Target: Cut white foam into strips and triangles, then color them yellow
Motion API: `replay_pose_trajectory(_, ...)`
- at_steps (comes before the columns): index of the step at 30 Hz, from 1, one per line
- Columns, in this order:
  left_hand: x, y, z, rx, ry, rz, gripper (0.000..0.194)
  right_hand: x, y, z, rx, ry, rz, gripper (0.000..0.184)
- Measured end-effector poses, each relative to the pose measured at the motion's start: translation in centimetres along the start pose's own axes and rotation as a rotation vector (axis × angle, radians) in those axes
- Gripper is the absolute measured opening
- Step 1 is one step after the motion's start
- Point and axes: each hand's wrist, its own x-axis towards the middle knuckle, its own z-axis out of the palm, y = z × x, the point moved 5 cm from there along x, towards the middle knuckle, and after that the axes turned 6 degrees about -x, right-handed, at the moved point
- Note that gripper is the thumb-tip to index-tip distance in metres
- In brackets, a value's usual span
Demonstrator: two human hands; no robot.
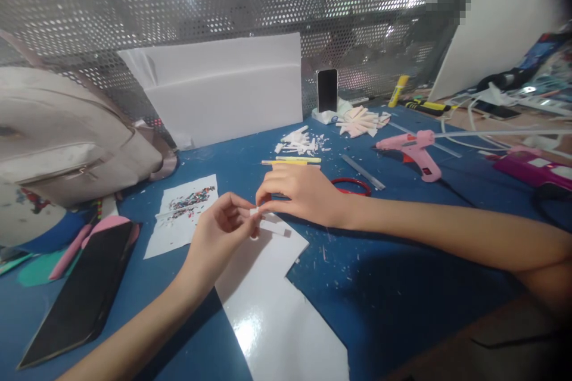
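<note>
My left hand [226,223] and my right hand [304,193] meet above a white board [281,303] with a notched edge. Between their fingertips is a small white piece [254,212], pinched from both sides; its kind is too small to make out. Just beneath the fingers, a narrow white strip [274,227] lies on the board. Behind my right hand rest yellow pens [295,161] and the red handle [357,186] of what may be scissors, partly hidden by the wrist.
A pink glue gun [415,149] lies at right, near a glue stick [363,171]. White scraps [298,141] and a phone [328,90] are at the back. On the left are a paper sheet [156,244] with colourful bits, a black slab-like object [80,297] and a backpack [67,125].
</note>
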Motion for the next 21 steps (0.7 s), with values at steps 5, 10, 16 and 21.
replay_pose_trajectory(5,-0.2,0.1,0.1,-0.015,-0.032,0.044,0.023,0.3,0.4,0.0,0.106,-0.049,0.016,0.015)
replay_pose_trajectory(10,-0.2,-0.1,0.2,-0.067,-0.036,-0.01,0.023,0.3,0.2,0.5,0.162,-0.093,-0.054,0.013)
replay_pose_trajectory(16,-0.1,-1.0,-0.1,-0.199,0.0,-0.184,0.027,1.0,2.4,0.0,0.361,0.02,0.083,0.013)
replay_pose_trajectory(21,0.0,-1.4,-0.2,-0.263,0.016,-0.214,0.028,1.6,8.6,-2.5,-0.056,0.092,0.261,0.017)
